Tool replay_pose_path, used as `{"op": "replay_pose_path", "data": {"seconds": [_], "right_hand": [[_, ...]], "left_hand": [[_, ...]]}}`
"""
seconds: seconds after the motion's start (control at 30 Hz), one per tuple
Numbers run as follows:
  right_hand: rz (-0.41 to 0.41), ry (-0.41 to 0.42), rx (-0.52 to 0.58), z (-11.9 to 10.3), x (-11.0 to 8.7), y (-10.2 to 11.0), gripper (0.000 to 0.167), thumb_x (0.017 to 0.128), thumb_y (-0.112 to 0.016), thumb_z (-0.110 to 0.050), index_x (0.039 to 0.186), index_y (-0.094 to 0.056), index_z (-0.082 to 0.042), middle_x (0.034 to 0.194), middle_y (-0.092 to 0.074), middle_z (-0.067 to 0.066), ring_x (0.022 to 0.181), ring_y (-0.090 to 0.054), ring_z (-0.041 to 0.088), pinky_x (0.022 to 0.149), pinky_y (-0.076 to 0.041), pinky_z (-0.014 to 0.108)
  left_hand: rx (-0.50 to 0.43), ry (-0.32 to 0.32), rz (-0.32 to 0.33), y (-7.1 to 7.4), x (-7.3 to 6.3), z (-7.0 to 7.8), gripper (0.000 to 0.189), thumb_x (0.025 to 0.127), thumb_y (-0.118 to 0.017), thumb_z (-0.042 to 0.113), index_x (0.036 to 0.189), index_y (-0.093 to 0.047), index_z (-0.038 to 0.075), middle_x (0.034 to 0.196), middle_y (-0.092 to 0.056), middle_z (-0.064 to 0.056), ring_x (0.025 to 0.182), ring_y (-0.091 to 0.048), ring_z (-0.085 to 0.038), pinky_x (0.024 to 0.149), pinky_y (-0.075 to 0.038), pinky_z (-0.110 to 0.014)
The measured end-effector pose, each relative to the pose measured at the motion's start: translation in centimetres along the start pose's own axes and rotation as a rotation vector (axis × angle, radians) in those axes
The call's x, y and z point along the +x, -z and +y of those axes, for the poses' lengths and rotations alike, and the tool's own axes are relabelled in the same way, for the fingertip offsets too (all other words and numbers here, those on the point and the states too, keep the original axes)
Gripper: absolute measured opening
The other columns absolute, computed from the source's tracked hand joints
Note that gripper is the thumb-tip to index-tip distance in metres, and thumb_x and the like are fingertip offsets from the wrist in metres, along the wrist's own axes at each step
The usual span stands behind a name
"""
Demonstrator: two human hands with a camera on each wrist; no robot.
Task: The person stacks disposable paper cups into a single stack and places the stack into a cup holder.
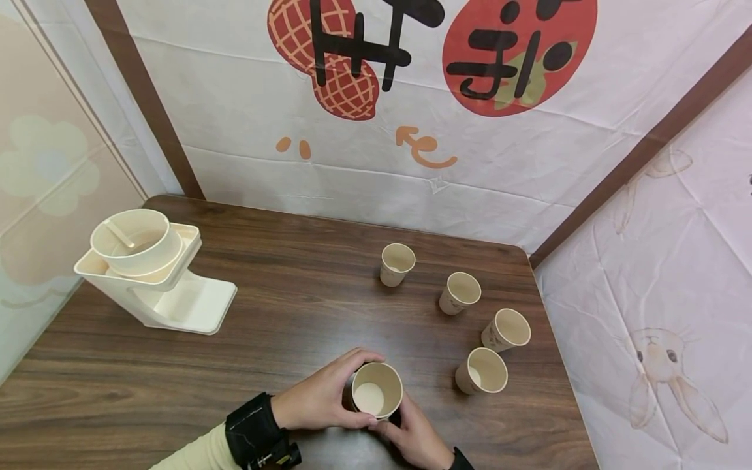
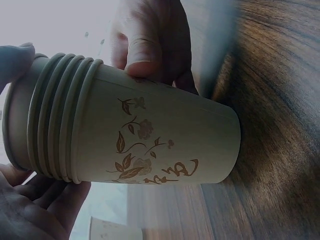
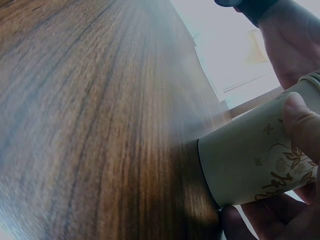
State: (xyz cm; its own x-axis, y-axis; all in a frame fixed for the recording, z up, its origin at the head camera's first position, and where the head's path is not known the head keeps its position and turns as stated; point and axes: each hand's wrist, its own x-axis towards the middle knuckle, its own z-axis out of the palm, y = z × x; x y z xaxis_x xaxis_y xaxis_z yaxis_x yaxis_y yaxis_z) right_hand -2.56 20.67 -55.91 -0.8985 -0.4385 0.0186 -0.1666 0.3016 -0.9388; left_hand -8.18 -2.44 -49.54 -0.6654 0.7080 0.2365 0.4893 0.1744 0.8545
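A stack of nested paper cups point(image 1: 376, 390) stands near the table's front edge, its open mouth facing up. In the left wrist view, several rims show on the stack point(image 2: 160, 125), with a brown flower print below them. My left hand point(image 1: 320, 395) grips the stack around its upper rims, thumb on one side and fingers on the other. Lower down, my right hand point(image 1: 416, 436) holds the cup wall between thumb and fingers. The right wrist view shows the right thumb point(image 3: 300, 117) on the printed side of the stack point(image 3: 240, 160); its base is close to the tabletop.
Several single paper cups stand upright to the right: a far cup point(image 1: 395, 269), another cup point(image 1: 458, 297), and two close-set cups, one behind point(image 1: 496, 336) and one in front point(image 1: 472, 377). A cream stand point(image 1: 200, 303) with a tub point(image 1: 138, 251) is at left.
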Motion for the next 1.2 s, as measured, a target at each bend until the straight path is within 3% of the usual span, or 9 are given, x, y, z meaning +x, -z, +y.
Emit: {"op": "replay_pose_path", "data": {"seconds": [0.23, 0.83, 1.2], "right_hand": [[0.002, 0.017, 0.022, 0.06, 0.05, -0.08, 0.065, 0.098, -0.071, -0.023, 0.152, -0.038, -0.010, 0.147, -0.051, 0.013, 0.132, -0.049, 0.023, 0.111, -0.038, 0.024], [-0.002, 0.031, 0.030, -0.03, 0.18, -0.11, 0.066, 0.098, -0.070, -0.023, 0.153, -0.036, -0.010, 0.150, -0.048, 0.013, 0.136, -0.046, 0.027, 0.113, -0.035, 0.024], [-0.005, 0.008, 0.031, -0.10, 0.13, -0.06, 0.067, 0.097, -0.071, -0.024, 0.153, -0.036, -0.010, 0.150, -0.048, 0.013, 0.135, -0.046, 0.027, 0.112, -0.036, 0.025]], "left_hand": [[-0.015, 0.028, -0.012, 0.06, -0.07, -0.03, 0.074, 0.085, -0.083, 0.042, 0.145, -0.045, 0.023, 0.138, -0.052, 0.007, 0.125, -0.054, -0.017, 0.107, -0.046, -0.042], [0.015, -0.003, -0.021, 0.05, -0.21, -0.35, 0.076, 0.086, -0.082, 0.041, 0.148, -0.045, 0.018, 0.144, -0.051, 0.000, 0.129, -0.052, -0.019, 0.110, -0.043, -0.037], [0.011, -0.017, -0.045, 0.14, -0.17, -0.76, 0.075, 0.088, -0.081, 0.041, 0.149, -0.043, 0.020, 0.145, -0.049, 0.002, 0.130, -0.051, -0.017, 0.111, -0.043, -0.037]]}}
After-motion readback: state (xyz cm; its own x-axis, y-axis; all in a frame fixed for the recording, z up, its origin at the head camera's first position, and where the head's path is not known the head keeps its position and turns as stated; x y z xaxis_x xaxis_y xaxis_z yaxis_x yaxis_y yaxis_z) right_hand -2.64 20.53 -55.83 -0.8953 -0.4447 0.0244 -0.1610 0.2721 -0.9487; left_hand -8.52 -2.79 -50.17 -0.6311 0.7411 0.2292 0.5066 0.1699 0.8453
